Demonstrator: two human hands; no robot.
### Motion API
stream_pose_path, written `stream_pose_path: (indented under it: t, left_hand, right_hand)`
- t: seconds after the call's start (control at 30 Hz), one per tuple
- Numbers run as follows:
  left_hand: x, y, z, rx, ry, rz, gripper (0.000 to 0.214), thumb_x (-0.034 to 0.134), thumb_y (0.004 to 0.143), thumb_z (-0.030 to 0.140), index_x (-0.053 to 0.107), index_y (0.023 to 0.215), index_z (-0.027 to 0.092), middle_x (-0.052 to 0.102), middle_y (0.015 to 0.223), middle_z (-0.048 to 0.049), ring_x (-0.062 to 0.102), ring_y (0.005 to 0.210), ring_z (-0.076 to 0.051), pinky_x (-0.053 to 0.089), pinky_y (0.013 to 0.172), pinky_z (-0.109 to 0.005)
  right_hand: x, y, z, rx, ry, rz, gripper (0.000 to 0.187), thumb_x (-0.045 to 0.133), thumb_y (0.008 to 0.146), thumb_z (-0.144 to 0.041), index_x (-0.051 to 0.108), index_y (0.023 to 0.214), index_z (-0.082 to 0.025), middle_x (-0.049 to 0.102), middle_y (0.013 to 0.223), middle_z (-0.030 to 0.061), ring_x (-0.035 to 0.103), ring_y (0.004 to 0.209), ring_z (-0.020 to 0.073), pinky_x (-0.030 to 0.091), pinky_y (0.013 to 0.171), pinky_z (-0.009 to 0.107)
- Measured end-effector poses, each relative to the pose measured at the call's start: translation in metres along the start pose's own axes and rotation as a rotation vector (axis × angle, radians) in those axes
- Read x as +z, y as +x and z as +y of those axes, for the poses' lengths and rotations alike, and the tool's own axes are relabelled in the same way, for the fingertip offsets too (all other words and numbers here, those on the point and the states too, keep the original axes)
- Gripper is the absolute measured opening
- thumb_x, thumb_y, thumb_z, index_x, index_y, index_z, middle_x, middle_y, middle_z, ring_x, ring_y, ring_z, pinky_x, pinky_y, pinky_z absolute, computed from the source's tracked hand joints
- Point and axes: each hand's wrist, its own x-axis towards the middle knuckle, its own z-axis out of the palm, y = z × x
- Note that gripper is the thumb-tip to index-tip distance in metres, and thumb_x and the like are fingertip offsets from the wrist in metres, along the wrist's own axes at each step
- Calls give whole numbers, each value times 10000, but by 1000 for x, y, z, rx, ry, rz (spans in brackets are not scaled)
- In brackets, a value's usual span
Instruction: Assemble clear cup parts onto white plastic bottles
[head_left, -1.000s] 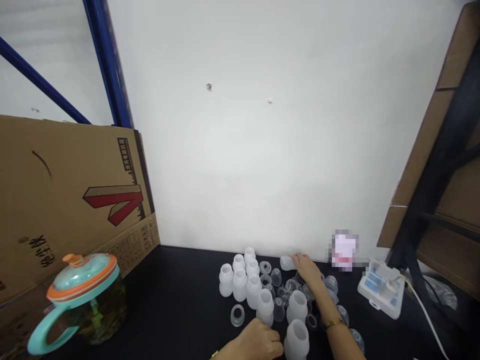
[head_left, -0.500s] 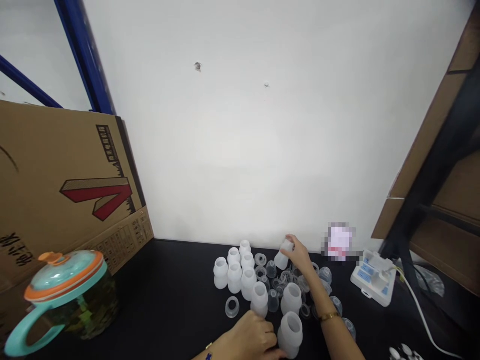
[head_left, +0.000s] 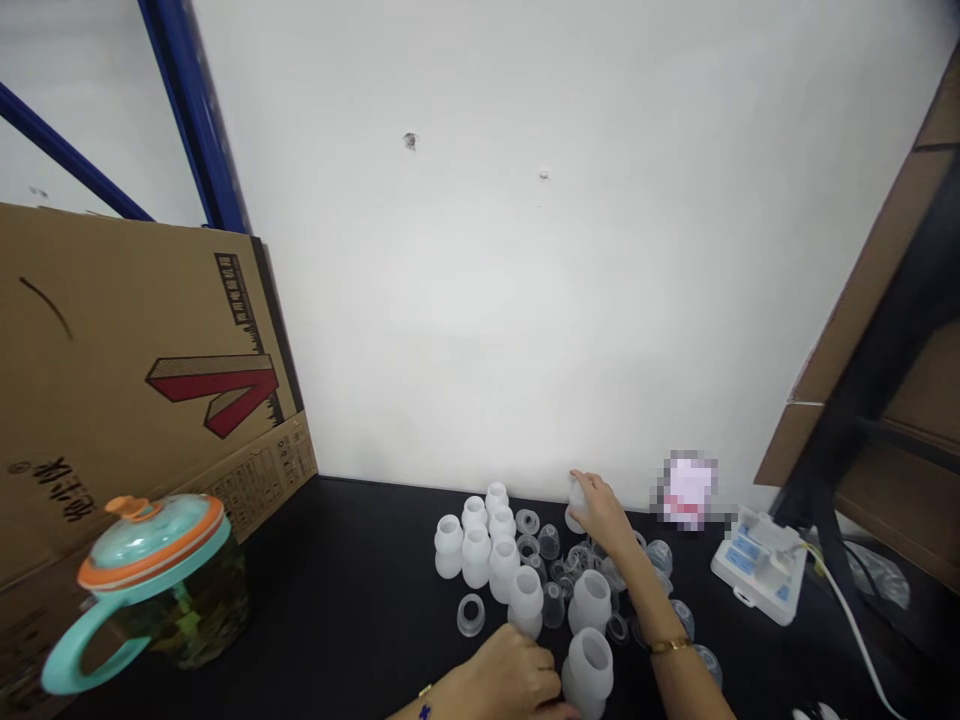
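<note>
My right hand (head_left: 604, 514) reaches to the back of the black table (head_left: 360, 600) and is closed round a small white plastic bottle (head_left: 575, 497), held upright near the wall. My left hand (head_left: 510, 682) rests at the bottom edge with curled fingers, touching a larger white bottle (head_left: 589, 668); whether it holds anything I cannot make out. Several white bottles (head_left: 487, 550) stand in a cluster between the hands. Clear plastic caps and rings (head_left: 559, 570) lie scattered among them, one ring (head_left: 470, 613) apart at the front left.
A teal jug with an orange-rimmed lid (head_left: 154, 590) stands at the front left. A big cardboard box (head_left: 127, 380) leans behind it. A white device with a cable (head_left: 759, 568) sits at the right, below a dark shelf frame (head_left: 870, 390).
My right hand picked the lying white bottle up from the back of the table and turned it upright. My left hand stayed by the front bottle.
</note>
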Motion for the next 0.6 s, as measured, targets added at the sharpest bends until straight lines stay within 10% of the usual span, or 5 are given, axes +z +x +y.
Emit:
stream_pose_path:
  t: [0.13, 0.27, 0.6]
  left_hand:
    - [2, -1, 0, -1, -5, 3, 482, 610, 914, 486, 620, 543, 180, 572, 484, 27, 450, 395, -86, 235, 394, -274]
    - [0, -1, 2, -16, -1, -27, 457, 618, 909, 469, 625, 556, 178, 599, 499, 27, 496, 408, -87, 266, 403, -259]
    - [4, -1, 2, -12, -10, -39, 443, 616, 911, 460, 630, 567, 182, 615, 517, 30, 518, 428, -93, 262, 386, -271]
  right_hand:
    - [-18, 0, -15, 12, -3, 23, 550, 636, 823, -240, 504, 1355, -202, 451, 1438, 158, 395, 1339, 350, 363, 1052, 447]
    - [-33, -2, -29, -23, 43, -99, 220, 550, 899, -282, 663, 1079, -225, 687, 1007, 73, 631, 934, 236, 459, 830, 319]
    - [-14, -13, -20, 41, 12, -481, 145, 745, 585, -68, 738, 633, -205, 702, 676, 3, 657, 683, 180, 393, 594, 234]
